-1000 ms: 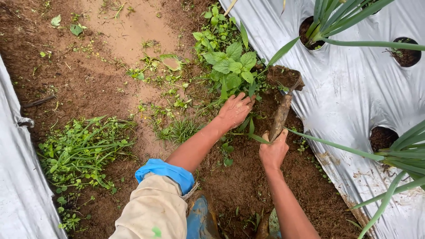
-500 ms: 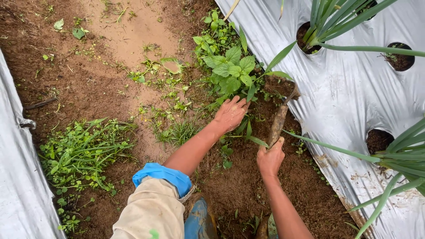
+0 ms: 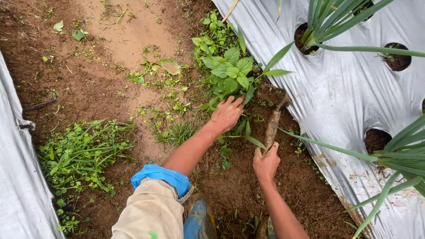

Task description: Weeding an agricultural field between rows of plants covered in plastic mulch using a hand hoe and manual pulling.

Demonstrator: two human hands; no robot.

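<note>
Farm field; plastic-mulched crop bed (image 3: 345, 93); soil furrow (image 3: 88, 84)

I see a muddy wooden-handled digging tool (image 3: 272, 126) tilted, blade end sunk in soil at the far end; the broad-leafed green weed clump (image 3: 228, 75) stands rooted just left of it.

The right hand (image 3: 266, 162) is drawn down and back, from the middle of the frame towards its lower centre, and the muddy digging tool (image 3: 272, 125) gripped in it is brought along. The left hand (image 3: 227, 113) is shifted slightly towards the upper centre, closer under the broad-leaved weed (image 3: 231, 73), its fingers spread on the soil.
</note>
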